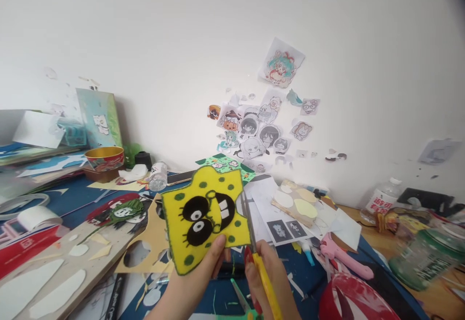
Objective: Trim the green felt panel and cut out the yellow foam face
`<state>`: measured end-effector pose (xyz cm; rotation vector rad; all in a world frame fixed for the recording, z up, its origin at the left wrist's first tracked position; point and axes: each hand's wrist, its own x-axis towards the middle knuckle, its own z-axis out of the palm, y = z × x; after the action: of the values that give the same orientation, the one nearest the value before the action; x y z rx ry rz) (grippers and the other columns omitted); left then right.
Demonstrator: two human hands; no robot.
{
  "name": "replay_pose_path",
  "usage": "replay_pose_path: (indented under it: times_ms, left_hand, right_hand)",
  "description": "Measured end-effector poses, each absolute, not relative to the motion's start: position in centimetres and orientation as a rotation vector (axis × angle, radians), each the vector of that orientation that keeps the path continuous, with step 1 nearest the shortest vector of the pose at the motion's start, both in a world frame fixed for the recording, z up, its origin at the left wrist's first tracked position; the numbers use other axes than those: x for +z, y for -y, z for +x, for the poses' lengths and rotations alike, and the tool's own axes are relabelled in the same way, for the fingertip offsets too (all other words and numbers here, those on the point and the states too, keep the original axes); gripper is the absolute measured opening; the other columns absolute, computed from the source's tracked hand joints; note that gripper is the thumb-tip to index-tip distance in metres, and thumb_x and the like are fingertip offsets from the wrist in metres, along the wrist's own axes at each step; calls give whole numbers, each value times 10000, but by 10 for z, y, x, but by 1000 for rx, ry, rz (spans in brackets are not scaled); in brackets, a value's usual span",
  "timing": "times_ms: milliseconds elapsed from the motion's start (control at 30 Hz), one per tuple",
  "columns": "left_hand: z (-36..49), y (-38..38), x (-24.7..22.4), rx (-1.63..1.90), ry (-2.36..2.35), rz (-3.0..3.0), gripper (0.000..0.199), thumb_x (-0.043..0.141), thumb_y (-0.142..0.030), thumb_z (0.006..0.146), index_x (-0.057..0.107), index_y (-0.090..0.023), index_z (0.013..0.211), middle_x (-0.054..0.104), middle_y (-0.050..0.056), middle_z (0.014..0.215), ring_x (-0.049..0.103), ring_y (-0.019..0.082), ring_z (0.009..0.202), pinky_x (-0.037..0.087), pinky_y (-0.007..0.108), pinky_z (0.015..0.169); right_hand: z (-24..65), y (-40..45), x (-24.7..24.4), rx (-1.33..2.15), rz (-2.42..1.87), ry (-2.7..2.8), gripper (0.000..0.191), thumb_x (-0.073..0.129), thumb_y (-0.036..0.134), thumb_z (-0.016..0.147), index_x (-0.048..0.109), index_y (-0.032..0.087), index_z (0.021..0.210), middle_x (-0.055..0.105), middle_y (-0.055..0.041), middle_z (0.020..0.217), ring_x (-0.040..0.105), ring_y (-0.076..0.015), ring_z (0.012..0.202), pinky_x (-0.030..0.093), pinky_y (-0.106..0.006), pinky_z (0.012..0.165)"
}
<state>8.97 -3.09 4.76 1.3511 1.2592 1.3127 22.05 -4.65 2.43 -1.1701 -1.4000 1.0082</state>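
A yellow, felt-like cartoon sponge face (pixel 192 203) with black eyes, white teeth and green spots is held up sideways over the desk. My left hand (pixel 216 257) grips it by its lower edge, thumb lying on the front. In my right hand (pixel 267 266) is a pair of scissors (pixel 268 286) with yellow and red handles. Its blades point upward along the right edge of the face; whether they touch the material I cannot tell. Below my hands, another pair of scissors (pixel 241 298) with green on its handle lies among green scraps.
At left lie a board (pixel 98 242) with paper cut-outs, a black marker (pixel 115 296) and a red-gold bowl (pixel 105 158). To the right are a pink glue gun (pixel 345 257), a red roll (pixel 358 300), a green-lidded jar (pixel 426 257) and a bottle (pixel 383 199). Drawings (pixel 269 136) cover the wall.
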Motion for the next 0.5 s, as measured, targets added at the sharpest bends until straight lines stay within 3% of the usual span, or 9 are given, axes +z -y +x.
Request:
replay_pose_path:
  times_ms: [100, 200, 267, 500]
  left_hand:
    - [88, 28, 40, 1234, -1163, 1362, 419, 549, -530, 715, 532, -198, 459, 457, -26, 402, 416, 109, 380, 353, 216, 414]
    - [86, 23, 34, 1228, -1095, 1365, 409, 553, -494, 732, 538, -194, 454, 429, -41, 367, 405, 100, 369, 387, 213, 453]
    - [84, 20, 31, 1287, -1099, 1313, 393, 586, -471, 714, 531, -192, 443, 448, -38, 377, 411, 99, 378, 399, 212, 474]
    - [90, 26, 29, 1176, -1032, 1259, 445, 572, -511, 722, 531, -182, 425, 528, 9, 425, 433, 113, 394, 397, 234, 470]
  right_hand:
    - [228, 42, 19, 989, -1140, 1361, 537, 413, 752, 685, 363, 217, 704, 355, 82, 481, 274, -55, 366, 186, -209, 356]
    - [238, 30, 8, 1002, -1072, 1331, 512, 414, 726, 708, 393, 214, 711, 387, 60, 499, 357, -79, 397, 260, -201, 358]
    - [241, 22, 1, 1160, -998, 1393, 597, 427, 798, 612, 420, 211, 723, 398, 54, 481, 396, -103, 378, 312, -229, 352]
    - [233, 25, 7, 1038, -1004, 1291, 539, 479, 713, 684, 510, 209, 872, 543, -29, 685, 534, -182, 579, 420, -293, 511]
